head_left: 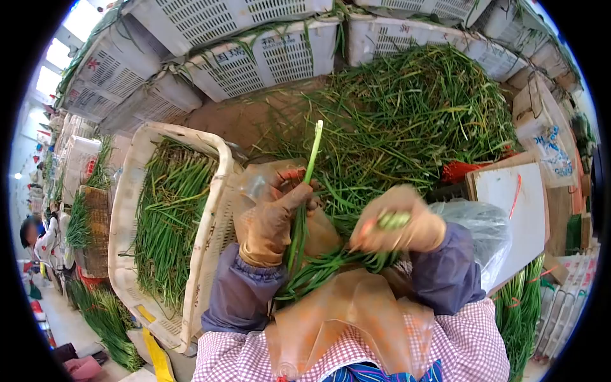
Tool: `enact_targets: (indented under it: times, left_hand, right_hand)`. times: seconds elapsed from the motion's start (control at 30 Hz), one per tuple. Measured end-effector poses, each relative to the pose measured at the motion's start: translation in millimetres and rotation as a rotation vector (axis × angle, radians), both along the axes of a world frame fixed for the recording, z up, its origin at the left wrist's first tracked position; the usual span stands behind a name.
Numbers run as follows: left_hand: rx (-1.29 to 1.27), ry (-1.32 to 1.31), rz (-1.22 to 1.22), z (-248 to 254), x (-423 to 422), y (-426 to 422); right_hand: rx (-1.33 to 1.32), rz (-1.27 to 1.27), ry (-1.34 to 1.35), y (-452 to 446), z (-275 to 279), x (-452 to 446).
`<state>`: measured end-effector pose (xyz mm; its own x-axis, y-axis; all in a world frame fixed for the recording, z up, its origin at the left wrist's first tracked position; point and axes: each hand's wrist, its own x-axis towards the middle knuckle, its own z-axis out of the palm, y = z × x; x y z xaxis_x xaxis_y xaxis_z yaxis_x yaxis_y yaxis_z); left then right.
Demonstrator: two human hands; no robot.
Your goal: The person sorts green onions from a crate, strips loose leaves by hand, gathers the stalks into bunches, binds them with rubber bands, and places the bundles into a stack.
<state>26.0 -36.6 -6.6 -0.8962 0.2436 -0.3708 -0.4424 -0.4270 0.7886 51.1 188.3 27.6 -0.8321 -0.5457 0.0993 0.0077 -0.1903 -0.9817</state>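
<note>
My left hand (275, 219), in a tan glove, pinches a few garlic chives (314, 153) upright, their pale ends pointing up and their leaves hanging down below the palm. Opposite it, my right hand (417, 223), also gloved and blurred by motion, is closed around a bunch of chives whose pale cut ends (393, 220) show at the fist. Loose green leaves (318, 275) lie across the brown plastic apron (356, 296) on my lap, under both hands. The fingertips of the right hand are smeared.
A white plastic crate (224, 165) with rows of chives stands at my left. Ahead lies a large heap of loose chives (420, 108), with stacked white crates (273, 57) behind it. A white board (519, 210) and a clear plastic bag (477, 223) are at my right.
</note>
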Motion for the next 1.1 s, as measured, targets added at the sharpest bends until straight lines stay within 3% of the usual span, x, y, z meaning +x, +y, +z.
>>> enact_targets:
  times: [0.03,0.07,0.17,0.27,0.4,0.47,0.63,0.73,0.8,0.83,0.9,0.97,1.03,1.1]
  left_hand:
    - [0.001,0.014,0.004,3.4,1.8,-0.7]
    - [0.049,-0.006,0.033,7.6,3.5,0.1]
    - [0.069,0.041,0.065,17.1,11.9,9.6]
    - [-0.210,0.119,0.126,26.3,22.0,20.4]
    - [-0.228,0.245,0.160,8.7,28.8,27.2]
    - [-0.238,0.234,0.160,11.5,29.6,30.2]
    - [-0.189,0.218,0.105,6.6,28.2,28.3]
    - [-0.389,0.175,0.057,3.8,18.8,20.5]
    - [-0.560,0.530,0.208,24.7,2.9,20.9]
    - [-0.560,0.524,0.214,28.2,-5.7,17.8]
    - [-0.664,0.437,-0.123,34.3,-23.3,11.1]
    - [-0.678,0.426,-0.175,42.3,-31.9,11.0]
    - [-0.852,0.537,-0.338,47.1,-37.0,11.0]
    - [-0.860,0.577,-0.307,38.6,-38.6,10.5]
  right_hand:
    - [-0.111,-0.186,-0.085,6.3,-10.0,-3.6]
    - [-0.044,-0.341,-0.298,14.3,7.6,-11.6]
    - [-0.011,-0.682,-0.356,19.1,-16.3,-35.5]
    - [-0.068,-0.610,-0.279,-1.8,-22.8,-33.9]
    - [-0.082,-0.613,-0.317,-21.0,-15.9,-38.9]
    - [-0.137,-0.471,-0.387,-26.4,-17.8,-37.8]
    - [-0.139,-0.394,-0.465,-36.9,-24.8,-34.4]
    - [-0.064,-0.402,-0.462,-37.4,-31.1,-31.6]
    - [-0.036,-0.411,-0.468,-40.6,-32.5,-30.0]
    - [-0.012,-0.418,-0.469,-42.7,-32.3,-29.5]
    - [-0.078,-0.339,-0.461,-46.3,-23.4,-30.5]
    - [0.001,-0.346,-0.501,-48.4,-21.4,-31.1]
    - [0.022,-0.370,-0.478,-49.4,-23.5,-29.3]
    - [0.045,-0.386,-0.457,-48.4,-28.0,-27.9]
